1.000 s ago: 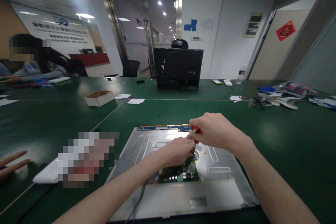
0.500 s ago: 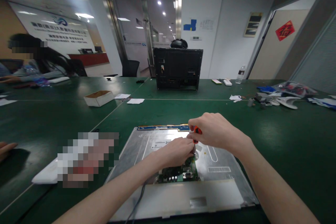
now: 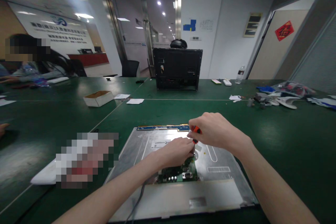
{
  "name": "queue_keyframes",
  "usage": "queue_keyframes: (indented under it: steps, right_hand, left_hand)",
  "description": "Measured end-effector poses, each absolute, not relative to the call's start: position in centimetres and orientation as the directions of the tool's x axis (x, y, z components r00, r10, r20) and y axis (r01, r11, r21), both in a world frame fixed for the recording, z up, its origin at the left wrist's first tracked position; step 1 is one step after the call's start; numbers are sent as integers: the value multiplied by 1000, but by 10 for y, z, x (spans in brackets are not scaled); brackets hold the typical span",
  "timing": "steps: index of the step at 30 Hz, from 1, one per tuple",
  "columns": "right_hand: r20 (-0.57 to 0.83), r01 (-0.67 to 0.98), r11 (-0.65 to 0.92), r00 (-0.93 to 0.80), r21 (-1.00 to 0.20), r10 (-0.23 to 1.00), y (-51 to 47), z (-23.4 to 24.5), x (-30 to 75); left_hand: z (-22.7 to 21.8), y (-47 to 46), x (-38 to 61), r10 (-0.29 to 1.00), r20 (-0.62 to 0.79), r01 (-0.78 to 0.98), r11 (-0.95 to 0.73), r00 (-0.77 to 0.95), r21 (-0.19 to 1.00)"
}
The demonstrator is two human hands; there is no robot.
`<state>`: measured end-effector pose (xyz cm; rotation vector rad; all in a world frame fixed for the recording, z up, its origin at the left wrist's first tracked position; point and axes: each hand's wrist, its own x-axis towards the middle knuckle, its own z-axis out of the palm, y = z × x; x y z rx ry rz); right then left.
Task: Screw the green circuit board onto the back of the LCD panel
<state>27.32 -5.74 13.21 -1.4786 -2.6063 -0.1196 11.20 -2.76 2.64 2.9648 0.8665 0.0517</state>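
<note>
r hand (image 3: 217, 130) grip pinching orange/blk tool (image 3: 196, 131) over metal panel (image 3: 227, 157); l hand (image 3: 178, 151) over green pcb (image 3: 176, 174), grip hidden, can't tell.

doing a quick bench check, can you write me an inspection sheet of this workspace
Surface: green table, seams visible
Job's things: silver panel lying flat, green circuit board on it; orange-and-black tool
Clutter: open white box, loose paper, plastic bottle; pixelated item at left, unreadable
Hands: right hand grips the tool; left hand by the circuit board, its hold unclear
Cables: dark cable over the panel's near-left part
Surroundings: upright black casing, glass doors beyond; another person's hand at the left edge
</note>
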Motion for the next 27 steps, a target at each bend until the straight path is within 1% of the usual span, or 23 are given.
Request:
queue_keyframes:
  steps: [5, 9, 13, 22, 27]
  right_hand:
    - [135, 846, 534, -527, -12, 839, -59, 133, 274]
    - [130, 818, 574, -567, -26, 814, -59, 132, 275]
    - [132, 815, 579, -571, -27, 810, -59, 133, 275]
    - [124, 819, 574, -570, -4, 813, -61, 134, 275]
    - [123, 856, 515, -515, 33, 848, -59, 135, 274]
  left_hand:
    - [26, -28, 112, 538, 2, 537, -841, 843, 64]
    - [24, -28, 112, 538, 13, 536, -842, 843, 60]
    - [22, -28, 112, 544, 25, 541, -838, 839, 71]
    - [21, -26, 112, 543, 18, 541, -838, 839, 78]
    - [22, -26, 113, 547, 24, 543, -834, 837, 96]
